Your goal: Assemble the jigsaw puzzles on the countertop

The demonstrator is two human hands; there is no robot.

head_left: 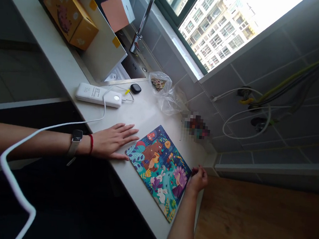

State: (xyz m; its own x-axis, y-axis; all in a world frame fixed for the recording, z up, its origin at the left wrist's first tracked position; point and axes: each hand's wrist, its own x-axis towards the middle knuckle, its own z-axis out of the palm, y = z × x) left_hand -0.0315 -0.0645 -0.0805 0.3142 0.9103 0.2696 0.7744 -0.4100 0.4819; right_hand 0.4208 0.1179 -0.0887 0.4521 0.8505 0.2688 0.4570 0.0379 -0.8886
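Note:
A colourful picture board (159, 171) printed with a bear, rabbits and a peacock lies flat on the white counter. My left hand (113, 140) rests palm down at its left corner, fingers stretched out, thumb and fingertips close to the board's edge. At the opposite corner is my right hand (199, 178), its fingers curled in beside the board's right edge. Whether anything sits inside those curled fingers is hidden. A watch (77, 136) and a red cord (91, 143) are on my left wrist.
A white power bank (98, 95) with a cable and a small black case (135, 88) lie beyond my left hand. Behind the board are a clear plastic bag (168, 98) and a blurred item (196, 126). Boxes (70, 18) stand by the sink (134, 67).

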